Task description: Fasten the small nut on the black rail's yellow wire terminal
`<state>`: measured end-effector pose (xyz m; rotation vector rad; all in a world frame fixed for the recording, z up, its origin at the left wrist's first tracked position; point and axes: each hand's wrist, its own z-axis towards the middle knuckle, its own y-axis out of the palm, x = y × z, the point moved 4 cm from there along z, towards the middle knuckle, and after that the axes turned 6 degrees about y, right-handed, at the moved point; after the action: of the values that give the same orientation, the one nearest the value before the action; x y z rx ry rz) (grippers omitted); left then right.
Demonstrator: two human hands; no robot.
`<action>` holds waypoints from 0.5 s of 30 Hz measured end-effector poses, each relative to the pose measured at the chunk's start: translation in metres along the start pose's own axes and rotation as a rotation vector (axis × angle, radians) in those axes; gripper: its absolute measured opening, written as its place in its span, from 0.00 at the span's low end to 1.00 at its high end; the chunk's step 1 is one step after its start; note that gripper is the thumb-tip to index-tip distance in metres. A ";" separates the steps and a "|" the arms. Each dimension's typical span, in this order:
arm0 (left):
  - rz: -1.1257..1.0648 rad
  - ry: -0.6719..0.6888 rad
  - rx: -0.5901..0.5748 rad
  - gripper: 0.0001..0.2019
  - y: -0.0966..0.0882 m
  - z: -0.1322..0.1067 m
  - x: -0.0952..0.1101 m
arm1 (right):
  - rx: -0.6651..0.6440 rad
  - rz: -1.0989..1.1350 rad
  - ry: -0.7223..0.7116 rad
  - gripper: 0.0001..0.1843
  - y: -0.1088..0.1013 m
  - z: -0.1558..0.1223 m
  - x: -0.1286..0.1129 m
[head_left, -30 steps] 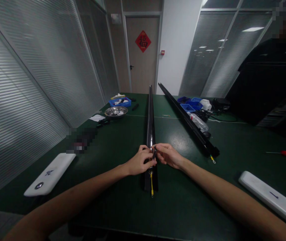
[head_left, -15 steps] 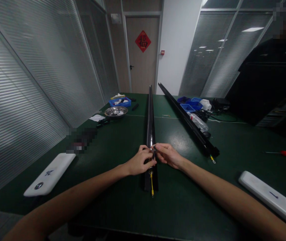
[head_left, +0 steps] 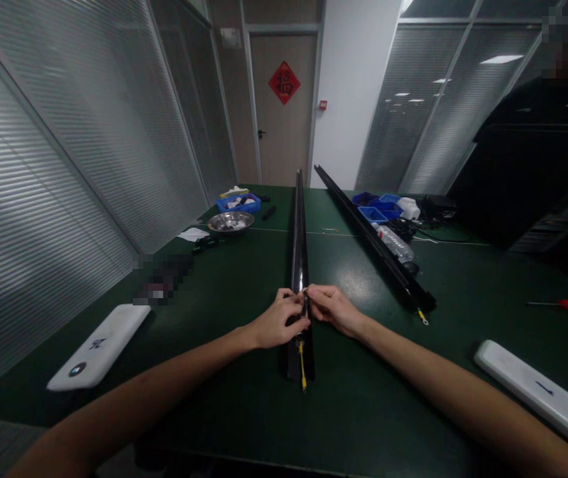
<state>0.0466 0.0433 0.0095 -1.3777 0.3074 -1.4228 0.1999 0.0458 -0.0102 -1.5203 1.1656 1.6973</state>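
Observation:
A long black rail (head_left: 298, 232) lies lengthwise down the middle of the green table (head_left: 224, 299), its near end right in front of me. A yellow wire (head_left: 301, 364) runs out of that near end. My left hand (head_left: 278, 320) rests against the rail's left side with fingers curled, pinching a small dark part (head_left: 305, 305) on top of the rail. My right hand (head_left: 332, 307) meets it from the right, its fingertips pinched on the same small part.
A second black rail (head_left: 373, 238) lies diagonally to the right, with a wire lug at its near end. White flat panels (head_left: 99, 345) (head_left: 537, 390) lie near left and right. A metal bowl (head_left: 230, 221), blue bins (head_left: 376, 206), a plastic bottle (head_left: 394, 241) and a red screwdriver (head_left: 560, 304) sit farther out. A person in black (head_left: 553, 153) stands at right.

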 end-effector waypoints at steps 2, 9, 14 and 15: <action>-0.005 -0.001 0.003 0.09 0.000 0.000 0.000 | 0.002 -0.015 -0.013 0.21 0.001 0.000 -0.001; -0.006 0.012 0.000 0.12 -0.001 0.000 0.000 | -0.007 -0.066 -0.041 0.23 0.004 0.000 -0.001; -0.009 0.012 -0.011 0.11 -0.001 0.000 0.002 | -0.004 -0.096 -0.047 0.24 0.005 -0.001 -0.002; -0.010 0.016 -0.012 0.12 -0.002 0.000 0.002 | -0.006 -0.106 -0.053 0.24 0.005 -0.001 -0.003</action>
<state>0.0463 0.0421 0.0119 -1.3804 0.3200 -1.4430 0.1962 0.0428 -0.0063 -1.5043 1.0358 1.6617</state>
